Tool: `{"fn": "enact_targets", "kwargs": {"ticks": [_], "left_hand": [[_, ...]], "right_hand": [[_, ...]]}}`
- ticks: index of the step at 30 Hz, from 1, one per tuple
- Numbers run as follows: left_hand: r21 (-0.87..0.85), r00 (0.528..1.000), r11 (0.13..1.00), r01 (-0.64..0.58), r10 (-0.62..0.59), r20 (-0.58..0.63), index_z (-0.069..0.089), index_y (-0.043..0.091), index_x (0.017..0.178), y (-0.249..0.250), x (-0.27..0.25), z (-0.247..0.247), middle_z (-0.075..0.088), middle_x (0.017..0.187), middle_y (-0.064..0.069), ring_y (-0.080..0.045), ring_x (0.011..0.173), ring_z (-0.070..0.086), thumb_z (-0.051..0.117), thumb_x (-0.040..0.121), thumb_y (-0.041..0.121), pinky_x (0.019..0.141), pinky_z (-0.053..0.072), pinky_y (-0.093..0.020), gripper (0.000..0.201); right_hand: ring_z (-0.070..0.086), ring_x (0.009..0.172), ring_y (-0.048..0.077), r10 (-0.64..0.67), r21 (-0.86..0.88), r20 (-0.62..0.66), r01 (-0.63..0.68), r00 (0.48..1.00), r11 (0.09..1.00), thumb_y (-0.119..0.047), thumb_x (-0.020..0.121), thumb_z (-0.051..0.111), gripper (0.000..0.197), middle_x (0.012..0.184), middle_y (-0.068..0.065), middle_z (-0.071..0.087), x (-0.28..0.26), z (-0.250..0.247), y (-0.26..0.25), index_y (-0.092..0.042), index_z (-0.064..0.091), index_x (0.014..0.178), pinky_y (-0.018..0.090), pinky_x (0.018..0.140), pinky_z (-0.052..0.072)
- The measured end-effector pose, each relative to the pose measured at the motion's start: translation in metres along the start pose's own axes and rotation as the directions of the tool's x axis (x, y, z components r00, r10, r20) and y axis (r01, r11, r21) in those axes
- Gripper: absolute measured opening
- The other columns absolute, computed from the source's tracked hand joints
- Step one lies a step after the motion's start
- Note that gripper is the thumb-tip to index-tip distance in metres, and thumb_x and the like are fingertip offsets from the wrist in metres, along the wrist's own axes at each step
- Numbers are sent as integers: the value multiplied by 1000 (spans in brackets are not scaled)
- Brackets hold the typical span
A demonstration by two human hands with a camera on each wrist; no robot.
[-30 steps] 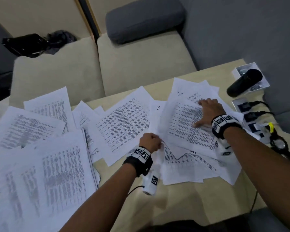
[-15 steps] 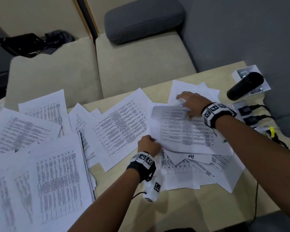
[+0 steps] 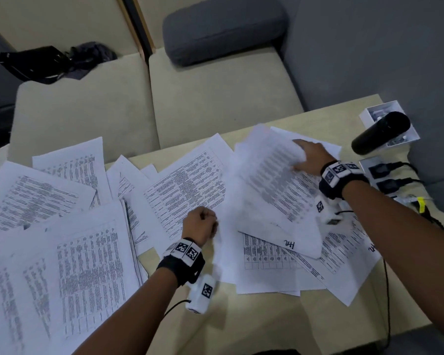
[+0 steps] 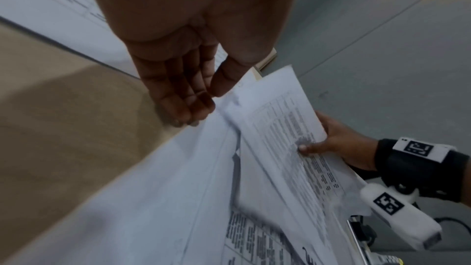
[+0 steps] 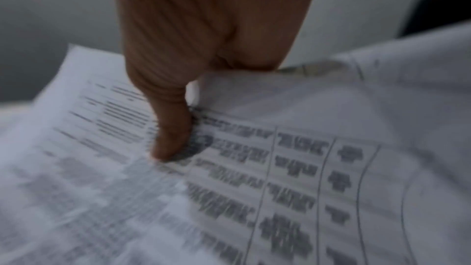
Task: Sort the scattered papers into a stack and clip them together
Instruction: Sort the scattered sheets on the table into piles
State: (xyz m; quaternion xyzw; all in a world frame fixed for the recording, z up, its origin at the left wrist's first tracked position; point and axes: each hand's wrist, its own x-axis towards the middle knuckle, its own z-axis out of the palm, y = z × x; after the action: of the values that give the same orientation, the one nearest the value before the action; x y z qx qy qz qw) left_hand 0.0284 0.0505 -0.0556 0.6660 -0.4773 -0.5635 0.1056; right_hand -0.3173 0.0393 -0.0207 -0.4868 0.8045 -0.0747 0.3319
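On the beige table [image 3: 274, 326], we see printed papers [image 3: 185, 190] scattered across the whole surface, overlapping in loose heaps at the left, the centre and the right. The right hand [image 3: 310, 156] grips a small bundle of sheets [image 3: 274, 180] at its far edge and holds it tilted above the sheets lying flat beneath; the right wrist view shows the thumb [image 5: 173, 134] pressed on the printed top face, with the fingers hidden under the paper. The left hand [image 3: 200, 224] sits at the near left corner of that same heap; in the left wrist view its fingers [image 4: 178, 96] are curled and its thumb [image 4: 229, 76] meets them on the edge of a sheet, pinching it. At the far right of the table stand a black cylinder [image 3: 379, 131], resting against a small white box [image 3: 395, 116], and a power strip [image 3: 385, 175] with plugs in it. Beyond the table we note beige seat cushions [image 3: 215, 98], a grey cushion [image 3: 223, 26] and a black bag [image 3: 36, 62].
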Motion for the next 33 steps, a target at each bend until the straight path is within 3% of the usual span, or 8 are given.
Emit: {"fn": "enact_targets", "kwargs": {"ticks": [3, 6, 11, 15, 22, 26, 29, 33], "left_hand": [[139, 989, 980, -145, 149, -18, 65, 7, 89, 18, 5, -4, 71, 78, -8, -18, 60, 65, 56, 88, 5, 54, 57, -25, 8], [299, 935, 889, -346, 352, 34, 64, 13, 91, 50, 24, -3, 68, 83, 0, -14, 75, 65, 62, 86, 12, 66, 55, -24, 5], [487, 915, 778, -397, 299, 269, 67, 15, 109, 93, 49, 33, 71, 106, -7, -25, 100, 65, 56, 89, 17, 82, 48, -26, 23], [459, 934, 832, -313, 182, 306, 63, 11, 112, 98, 44, 76, 68, 110, -12, -30, 103, 63, 58, 87, 16, 88, 51, -32, 26], [390, 957, 911, -131, 14, 289, 63, 0, 107, 79, 32, 89, 70, 101, -14, -31, 89, 68, 78, 71, 19, 73, 58, -32, 44], [398, 962, 884, -245, 170, 214, 72, 2, 92, 67, 23, 66, 66, 78, -9, -23, 69, 63, 75, 76, 14, 53, 45, -19, 20], [386, 948, 867, -315, 270, 168, 71, 4, 85, 60, 20, 32, 69, 74, -10, -24, 67, 67, 70, 77, 18, 57, 55, -26, 17], [367, 952, 879, -304, 295, 81, 64, 10, 86, 44, 21, -20, 71, 78, -18, -33, 72, 70, 66, 77, 17, 67, 60, -45, 11]], "right_hand": [[57, 118, 35, 265, 95, -53, -259, 963, 961, -28, 78, 81, 60, 128, 21, 61, -5, -10, 16, 0, 57, 125, 32, 85, 44], [50, 129, 36, 561, 243, -70, -531, 825, 812, -24, 83, 75, 72, 144, 23, 47, -24, -2, 40, 4, 42, 140, 37, 99, 44], [51, 117, 42, 775, 373, -213, -683, 595, 628, -24, 80, 69, 52, 136, 26, 43, -59, 30, 60, 6, 55, 120, 42, 100, 43], [67, 101, 31, 701, 639, -170, -464, 692, 613, -15, 76, 78, 43, 115, 20, 68, -68, 49, 50, 4, 67, 112, 30, 82, 51], [64, 104, 26, 544, 673, -43, -378, 838, 636, -5, 76, 75, 56, 119, 8, 67, -90, 75, 19, -13, 55, 128, 35, 93, 52], [63, 103, 19, 388, 700, -24, -262, 921, 665, -8, 80, 76, 47, 117, -1, 66, -113, 79, 33, -15, 61, 124, 29, 91, 48], [56, 113, 24, 348, 490, -108, -254, 931, 834, -29, 73, 83, 48, 124, 6, 58, -118, 69, 60, -17, 63, 116, 29, 94, 43], [32, 128, 31, 317, -21, -165, -325, 934, 946, -51, 51, 90, 95, 140, 2, 31, -127, 58, 88, -32, 47, 133, 47, 105, 36]]}}
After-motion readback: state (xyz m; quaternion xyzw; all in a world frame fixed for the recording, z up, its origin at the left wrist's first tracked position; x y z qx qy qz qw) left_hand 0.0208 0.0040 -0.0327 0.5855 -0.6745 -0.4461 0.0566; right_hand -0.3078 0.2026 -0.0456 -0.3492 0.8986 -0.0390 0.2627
